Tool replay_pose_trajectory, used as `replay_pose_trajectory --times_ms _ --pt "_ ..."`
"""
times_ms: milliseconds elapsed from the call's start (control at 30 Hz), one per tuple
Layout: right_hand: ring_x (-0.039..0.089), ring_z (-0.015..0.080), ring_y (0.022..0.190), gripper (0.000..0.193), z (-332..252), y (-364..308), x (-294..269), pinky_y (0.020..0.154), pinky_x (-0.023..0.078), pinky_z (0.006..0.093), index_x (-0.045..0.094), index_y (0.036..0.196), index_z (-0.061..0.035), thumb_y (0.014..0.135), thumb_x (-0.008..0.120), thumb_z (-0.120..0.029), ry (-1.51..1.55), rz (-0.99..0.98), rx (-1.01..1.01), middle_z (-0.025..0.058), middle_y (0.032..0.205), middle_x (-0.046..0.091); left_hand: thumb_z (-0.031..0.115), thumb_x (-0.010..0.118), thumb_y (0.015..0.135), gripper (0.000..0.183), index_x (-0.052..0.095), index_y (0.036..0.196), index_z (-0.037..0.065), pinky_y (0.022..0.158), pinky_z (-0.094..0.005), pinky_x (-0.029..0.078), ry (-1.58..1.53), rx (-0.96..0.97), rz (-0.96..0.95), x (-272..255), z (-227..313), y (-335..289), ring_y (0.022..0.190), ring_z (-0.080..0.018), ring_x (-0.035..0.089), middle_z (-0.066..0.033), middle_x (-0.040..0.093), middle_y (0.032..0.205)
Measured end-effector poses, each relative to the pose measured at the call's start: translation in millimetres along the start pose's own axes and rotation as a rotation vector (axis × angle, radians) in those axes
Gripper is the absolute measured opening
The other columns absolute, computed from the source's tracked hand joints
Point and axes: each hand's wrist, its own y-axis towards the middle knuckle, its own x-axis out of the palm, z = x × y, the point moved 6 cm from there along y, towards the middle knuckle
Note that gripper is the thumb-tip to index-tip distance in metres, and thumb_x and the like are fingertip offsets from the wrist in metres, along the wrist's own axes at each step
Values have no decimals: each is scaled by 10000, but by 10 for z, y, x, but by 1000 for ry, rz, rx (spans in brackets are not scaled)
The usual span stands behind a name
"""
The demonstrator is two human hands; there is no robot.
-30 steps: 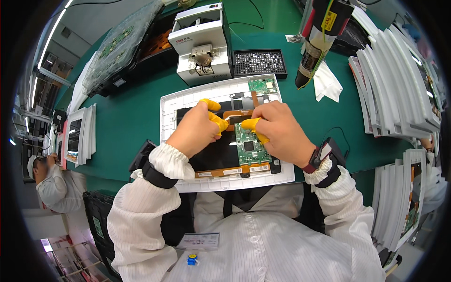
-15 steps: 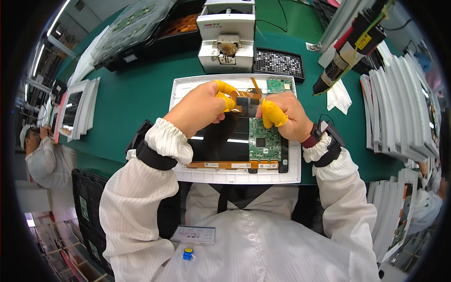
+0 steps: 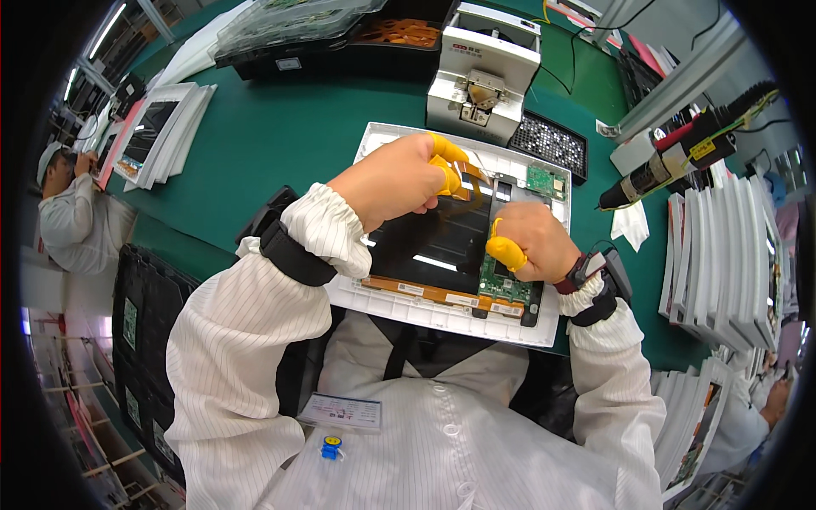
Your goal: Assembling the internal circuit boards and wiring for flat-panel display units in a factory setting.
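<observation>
A white panel frame (image 3: 442, 324) holding a dark glassy screen (image 3: 425, 242) lies on the bench before me. My left hand (image 3: 395, 178), in yellow finger cots, pinches an orange flex cable (image 3: 470, 172) above the screen's far part. My right hand (image 3: 540, 244) is closed, its yellow-covered thumb and forefinger over a green circuit board (image 3: 503, 287) on the right of the panel. Whatever lies under those fingers is hidden. A smaller green board (image 3: 546, 181) sits at the panel's far right corner. An orange strip (image 3: 429, 293) runs along the near edge.
Behind the panel stands a white machine (image 3: 483, 76), next to a black tray of small parts (image 3: 551, 146). An electric screwdriver (image 3: 650, 177) hangs at right, near stacked white panels (image 3: 718, 255). More panels (image 3: 166, 136) lie at left. A black bin (image 3: 399, 42) holds orange cables.
The whole view has turned, and the panel appears tilted. My right hand has come nearer over the green board, covering more of it. My left hand still pinches the flex cable.
</observation>
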Motion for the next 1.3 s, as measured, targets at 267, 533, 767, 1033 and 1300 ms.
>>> replay_pose_trajectory --times_ms 267,533,767,1033,1300 --pt "587 303 646 116 32 -113 -118 597 466 378 615 743 -54 698 643 -157 111 179 -99 92 704 597 80 502 920 308 546 1217 14 671 -222 486 -56 29 -21 -1 -2 -37 722 -86 535 -59 612 939" --pt "523 162 499 494 250 -444 -382 490 385 260 658 766 21 1000 460 -367 67 497 198 78 656 613 92 531 917 339 564 1249 33 674 -209 478 -8 50 -32 1 71 -75 720 -77 531 -52 619 937" --pt "402 34 478 445 550 -592 -421 455 291 208 667 829 40 1011 455 -306 376 734 554 -21 562 489 84 545 914 337 577 1247 52 673 -191 450 -150 88 -47 20 32 -75 709 -75 510 -43 623 951" --pt "502 87 516 201 642 -649 -450 488 397 256 629 788 23 891 488 -76 392 695 701 18 579 532 86 550 911 341 564 1248 41 688 -191 440 -154 120 -27 25 112 -182 712 -79 506 -54 617 956" --pt "575 348 651 106 275 -470 -310 772 520 408 592 756 -35 822 625 -111 -224 248 250 137 671 572 78 563 902 371 551 1271 38 708 -199 446 -193 150 -44 14 105 -223 724 -74 506 -44 613 953"
